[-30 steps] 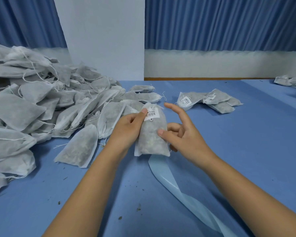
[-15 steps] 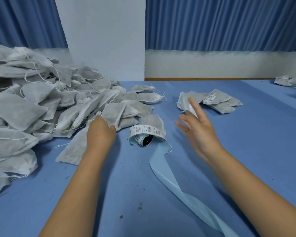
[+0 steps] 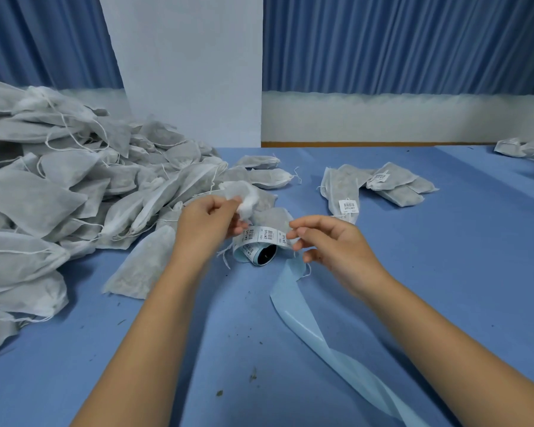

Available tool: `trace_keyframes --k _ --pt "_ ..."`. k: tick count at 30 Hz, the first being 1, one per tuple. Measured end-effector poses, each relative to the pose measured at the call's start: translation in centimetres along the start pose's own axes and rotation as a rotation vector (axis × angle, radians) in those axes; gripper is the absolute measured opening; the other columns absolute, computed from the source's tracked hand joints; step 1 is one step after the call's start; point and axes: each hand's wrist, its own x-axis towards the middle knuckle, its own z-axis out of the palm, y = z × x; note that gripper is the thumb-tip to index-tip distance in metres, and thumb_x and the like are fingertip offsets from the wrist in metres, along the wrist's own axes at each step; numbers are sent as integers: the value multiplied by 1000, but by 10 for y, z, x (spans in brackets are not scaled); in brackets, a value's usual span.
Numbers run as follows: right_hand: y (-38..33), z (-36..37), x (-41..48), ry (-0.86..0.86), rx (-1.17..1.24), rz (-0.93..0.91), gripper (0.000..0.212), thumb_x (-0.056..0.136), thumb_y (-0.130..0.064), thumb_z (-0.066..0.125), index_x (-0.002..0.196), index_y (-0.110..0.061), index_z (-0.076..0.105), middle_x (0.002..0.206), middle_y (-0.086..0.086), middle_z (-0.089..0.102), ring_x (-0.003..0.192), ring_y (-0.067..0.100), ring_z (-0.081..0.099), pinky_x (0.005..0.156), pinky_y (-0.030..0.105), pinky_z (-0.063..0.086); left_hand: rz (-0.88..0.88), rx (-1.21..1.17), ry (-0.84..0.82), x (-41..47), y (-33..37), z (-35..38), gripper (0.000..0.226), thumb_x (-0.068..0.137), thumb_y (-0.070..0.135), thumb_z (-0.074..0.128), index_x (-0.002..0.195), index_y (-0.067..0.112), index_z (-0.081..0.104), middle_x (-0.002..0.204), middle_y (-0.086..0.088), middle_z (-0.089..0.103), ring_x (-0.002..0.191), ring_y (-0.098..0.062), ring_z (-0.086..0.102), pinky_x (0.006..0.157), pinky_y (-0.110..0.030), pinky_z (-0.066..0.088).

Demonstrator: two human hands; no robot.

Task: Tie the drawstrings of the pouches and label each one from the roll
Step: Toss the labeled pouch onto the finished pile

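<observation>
While the left hand (image 3: 208, 224) is gripping a pouch (image 3: 244, 197), the right hand (image 3: 336, 245) is pinching the label strip (image 3: 265, 234) between them, probably risking a tear.

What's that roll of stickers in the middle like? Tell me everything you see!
The roll of stickers lies on its side on the blue table, its dark hollow middle facing us. White stickers with black barcodes sit on pale blue backing paper. A loose stretch arches over the top, and the right hand seems to pinch its end. The left hand, holding a pouch, is right beside it. Empty backing trails toward us, twisted.
</observation>
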Motion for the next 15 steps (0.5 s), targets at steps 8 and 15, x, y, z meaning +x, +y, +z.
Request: trace_keyframes --k 8,15 --pt "0 6 -7 -75 -142 -34 4 84 -20 72 87 -20 75 80 -1 71 69 10 62 53 21 47 157 197 -71 -23 -1 32 26 89 24 70 70 14 56 55 4 57 50 -9 52 61 -28 47" --pt "-1 7 -9 -37 -169 -117 17 81 -24 73 95 -15 75 87 5 74 79 13 63 74 29 54 253 275 -92 -29 -6 38 30 83 30 76 63 18 57 47 15 49 45 -1 42 49 -12 36"
